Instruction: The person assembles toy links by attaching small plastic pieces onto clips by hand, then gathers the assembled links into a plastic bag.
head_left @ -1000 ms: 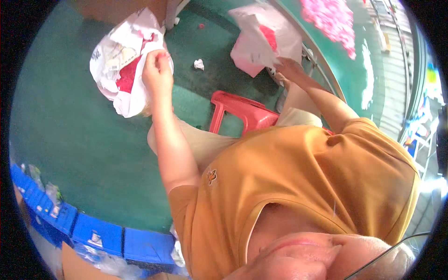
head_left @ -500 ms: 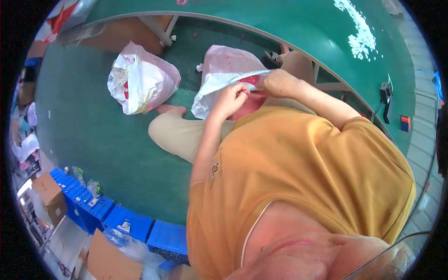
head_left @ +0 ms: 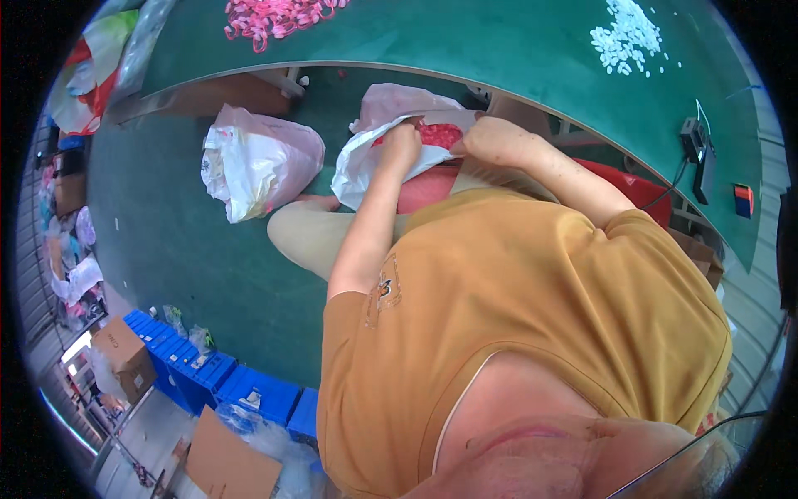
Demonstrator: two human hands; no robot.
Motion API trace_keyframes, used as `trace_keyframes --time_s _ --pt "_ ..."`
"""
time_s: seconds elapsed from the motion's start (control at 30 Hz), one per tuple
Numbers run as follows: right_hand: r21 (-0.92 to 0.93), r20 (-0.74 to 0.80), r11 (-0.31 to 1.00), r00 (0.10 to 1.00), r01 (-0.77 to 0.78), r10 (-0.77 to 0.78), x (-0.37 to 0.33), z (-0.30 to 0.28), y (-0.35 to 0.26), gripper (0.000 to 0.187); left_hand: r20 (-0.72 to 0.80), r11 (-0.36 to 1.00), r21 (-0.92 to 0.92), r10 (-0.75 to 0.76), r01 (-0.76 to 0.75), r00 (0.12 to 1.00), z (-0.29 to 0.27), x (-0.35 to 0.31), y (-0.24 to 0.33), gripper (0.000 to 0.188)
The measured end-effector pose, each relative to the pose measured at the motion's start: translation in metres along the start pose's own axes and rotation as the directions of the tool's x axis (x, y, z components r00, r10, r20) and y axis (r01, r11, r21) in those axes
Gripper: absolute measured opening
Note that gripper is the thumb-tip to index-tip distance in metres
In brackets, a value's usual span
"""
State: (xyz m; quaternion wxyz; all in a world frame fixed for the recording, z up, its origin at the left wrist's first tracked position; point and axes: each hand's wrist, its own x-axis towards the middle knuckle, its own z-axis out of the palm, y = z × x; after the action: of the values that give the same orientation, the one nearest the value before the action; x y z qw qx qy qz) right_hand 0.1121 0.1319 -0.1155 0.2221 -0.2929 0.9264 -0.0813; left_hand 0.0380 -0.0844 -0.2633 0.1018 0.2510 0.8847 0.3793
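A white plastic bag with pinkish sides sits between my legs under the table edge, its mouth spread wide. Small pink-red pieces fill the opening; their exact kind is too small to make out. My left hand is closed at the left part of the bag's mouth, fingertips partly hidden by the hand itself. At the right side of the mouth, my right hand pinches the bag's rim between thumb and fingers.
A second full white-pink bag stands on the green floor to the left. Ahead curves a green table bearing pink loops, white pieces and a black device. Blue crates line the lower left beside cardboard.
My hands have moved apart, and the bag's mouth is wider, showing more pink-red pieces. The view has shifted, bringing the pink loops on the table into sight.
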Motion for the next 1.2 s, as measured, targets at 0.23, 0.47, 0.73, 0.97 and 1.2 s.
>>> trace_keyframes --time_s 0.23,0.47,0.73,0.97,1.2 --pt "-0.011 0.042 0.997 0.997 0.07 -0.069 -0.003 -0.048 -0.007 0.023 0.36 0.626 -0.577 -0.38 0.524 0.852 -0.001 0.006 -0.036 0.028" --pt "0.208 0.088 0.978 0.996 -0.027 0.009 0.005 -0.051 -0.003 0.03 0.201 0.815 -0.415 -0.352 0.405 0.914 -0.004 0.008 -0.044 0.035" --pt "0.488 0.132 0.85 0.979 -0.199 0.153 -0.003 -0.02 0.026 0.045 0.067 0.992 0.027 -0.128 0.127 0.989 -0.093 -0.114 -0.006 0.045" --pt "0.465 0.158 0.866 0.98 -0.183 0.122 0.012 -0.02 0.026 0.028 -0.146 0.836 0.086 -0.527 0.541 0.837 -0.067 -0.144 -0.126 0.08" --pt "0.426 0.083 0.885 0.982 -0.19 0.171 -0.004 -0.039 0.017 0.021 -0.238 0.904 -0.133 -0.426 0.406 0.873 -0.051 -0.087 -0.129 0.028"
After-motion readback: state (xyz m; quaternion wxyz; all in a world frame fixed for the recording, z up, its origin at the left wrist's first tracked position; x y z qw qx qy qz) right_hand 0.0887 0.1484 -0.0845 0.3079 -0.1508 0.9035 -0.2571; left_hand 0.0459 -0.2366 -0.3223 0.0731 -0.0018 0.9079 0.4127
